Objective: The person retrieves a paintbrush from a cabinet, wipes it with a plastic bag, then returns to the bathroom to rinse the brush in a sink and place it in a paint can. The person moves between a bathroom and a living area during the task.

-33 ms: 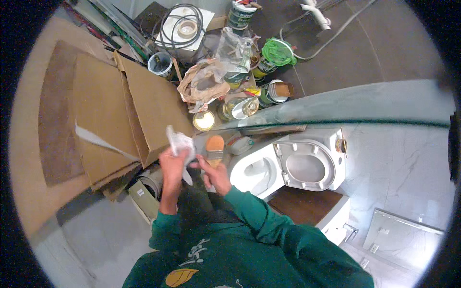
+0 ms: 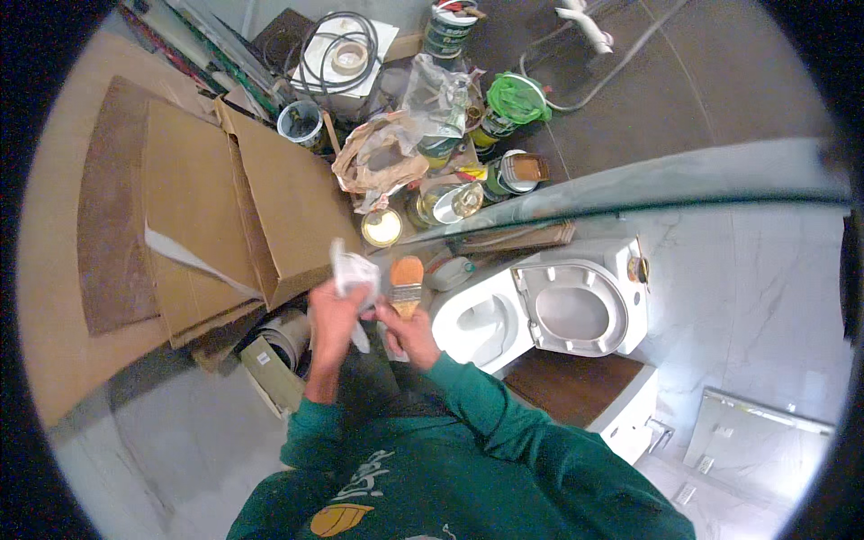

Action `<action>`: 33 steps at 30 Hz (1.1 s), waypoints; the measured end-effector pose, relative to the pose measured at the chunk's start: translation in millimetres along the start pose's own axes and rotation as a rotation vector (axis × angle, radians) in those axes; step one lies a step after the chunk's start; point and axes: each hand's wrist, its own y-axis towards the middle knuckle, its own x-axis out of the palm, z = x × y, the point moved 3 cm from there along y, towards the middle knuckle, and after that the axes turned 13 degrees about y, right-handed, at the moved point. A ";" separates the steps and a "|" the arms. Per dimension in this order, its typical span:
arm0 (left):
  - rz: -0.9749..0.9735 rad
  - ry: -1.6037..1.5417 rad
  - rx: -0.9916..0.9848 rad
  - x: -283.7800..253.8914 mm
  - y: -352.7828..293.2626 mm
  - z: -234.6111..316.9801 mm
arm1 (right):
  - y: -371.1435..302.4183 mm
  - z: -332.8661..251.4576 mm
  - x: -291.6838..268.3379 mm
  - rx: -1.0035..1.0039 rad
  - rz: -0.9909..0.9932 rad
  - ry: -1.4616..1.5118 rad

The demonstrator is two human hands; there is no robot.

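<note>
My right hand [image 2: 412, 335] grips a paintbrush [image 2: 407, 274] by its handle, its orange bristles pointing away from me and a metal band below them. Close beside it on the left, my left hand [image 2: 335, 310] is closed on a crumpled white cloth [image 2: 356, 274], perhaps paper. Part of the cloth hangs below the fingers, next to the brush handle. Both hands are held in front of my body, fingertips close together. Whether the cloth touches the brush I cannot tell.
Cardboard sheets [image 2: 202, 216] lean at the left. Ahead stand an opened paint can [image 2: 382, 228], a clear bottle [image 2: 457, 203], crumpled brown paper [image 2: 360, 166] and several buckets. A glass panel edge [image 2: 630, 209] crosses ahead, and a toilet [image 2: 477, 328] with raised lid is at right.
My left hand has moved slightly right with the white cloth, nearer the brush. The brush and my right hand have shifted only a little.
</note>
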 end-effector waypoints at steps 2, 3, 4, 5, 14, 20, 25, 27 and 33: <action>-0.141 0.097 0.076 28.1 -37.2 2.9 | -37.0 -3.0 -26.6 0.024 0.051 -0.255; -0.238 0.120 0.067 37.8 -50.1 2.7 | -51.2 -3.5 -42.0 0.052 0.079 -0.391; -0.344 0.121 0.058 48.8 -52.3 5.3 | -59.0 -11.3 -56.1 -0.038 0.097 -0.382; -0.387 0.145 0.095 57.0 -57.2 8.4 | -74.5 -14.3 -71.1 -0.097 0.116 -0.375; -0.743 0.091 0.060 79.6 45.0 -28.3 | -141.9 -3.9 -183.5 0.159 0.460 -0.379; -0.146 -0.068 -0.119 122.3 210.0 -95.3 | -180.5 9.6 -257.7 0.109 0.901 -0.381; -0.305 0.610 0.241 261.7 306.8 -111.2 | -209.3 26.5 -282.9 0.059 1.168 -0.232; -0.385 0.852 0.294 313.1 333.0 -118.9 | -221.2 31.9 -275.0 0.043 1.170 -0.273; -0.477 0.995 0.471 400.4 370.9 -145.1 | -277.0 52.9 -236.3 0.316 1.231 -0.602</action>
